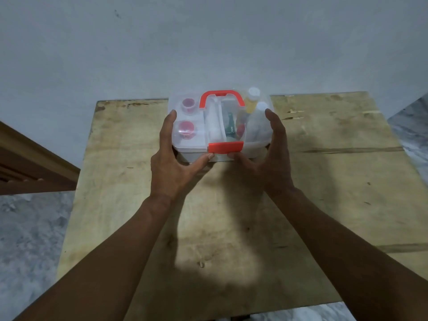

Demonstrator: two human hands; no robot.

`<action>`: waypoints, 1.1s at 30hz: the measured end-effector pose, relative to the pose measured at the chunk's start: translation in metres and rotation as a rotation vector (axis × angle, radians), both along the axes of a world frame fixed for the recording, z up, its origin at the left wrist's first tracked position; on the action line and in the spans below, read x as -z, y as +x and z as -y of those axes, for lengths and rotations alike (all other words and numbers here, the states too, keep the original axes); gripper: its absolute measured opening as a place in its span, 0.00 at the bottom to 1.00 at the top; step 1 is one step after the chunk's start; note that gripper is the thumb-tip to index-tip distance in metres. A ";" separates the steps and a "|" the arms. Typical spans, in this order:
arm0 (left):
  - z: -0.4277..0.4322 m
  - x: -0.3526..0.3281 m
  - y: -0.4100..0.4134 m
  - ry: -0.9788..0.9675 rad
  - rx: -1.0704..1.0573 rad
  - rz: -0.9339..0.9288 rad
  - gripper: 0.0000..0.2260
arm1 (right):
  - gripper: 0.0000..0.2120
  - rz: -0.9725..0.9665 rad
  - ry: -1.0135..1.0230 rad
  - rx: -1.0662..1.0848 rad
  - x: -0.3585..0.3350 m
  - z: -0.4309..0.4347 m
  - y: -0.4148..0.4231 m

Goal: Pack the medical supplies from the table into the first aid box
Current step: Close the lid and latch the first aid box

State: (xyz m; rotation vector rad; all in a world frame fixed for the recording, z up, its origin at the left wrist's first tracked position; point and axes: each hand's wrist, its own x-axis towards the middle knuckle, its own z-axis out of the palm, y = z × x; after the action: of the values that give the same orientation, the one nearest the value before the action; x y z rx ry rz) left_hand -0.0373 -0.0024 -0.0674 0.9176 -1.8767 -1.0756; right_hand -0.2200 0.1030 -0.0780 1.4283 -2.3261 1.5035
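The first aid box [192, 149] is white with a clear lid, an orange handle [221, 96] on top and an orange latch [226, 147] at the front. It stands at the far edge of the wooden table [324, 181]. Through the lid I see two red-capped jars [188, 128] at the left, a green item [231, 129] in the middle and white-capped bottles [254, 98] at the right. My left hand [172, 163] grips the box's left side, thumb just below the latch. My right hand [268, 154] grips the right side, thumb also under the latch.
A pale wall [208, 42] rises right behind the table. Brown wooden furniture [30, 165] stands at the left. Grey marbled floor [27, 239] lies on both sides of the table.
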 end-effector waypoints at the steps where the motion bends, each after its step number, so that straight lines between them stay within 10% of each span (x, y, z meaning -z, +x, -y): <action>1: 0.000 0.000 -0.001 -0.016 -0.012 0.014 0.46 | 0.45 -0.001 -0.003 0.002 0.000 0.001 0.000; 33: 0.008 -0.017 -0.003 0.093 0.049 0.047 0.51 | 0.59 0.147 0.171 -0.030 -0.031 -0.002 -0.010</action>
State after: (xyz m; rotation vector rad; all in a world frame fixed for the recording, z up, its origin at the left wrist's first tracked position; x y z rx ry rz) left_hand -0.0401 -0.0100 -0.0503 0.9613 -1.9101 -1.1893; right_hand -0.2302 0.1049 -0.0469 1.4398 -2.5876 1.4973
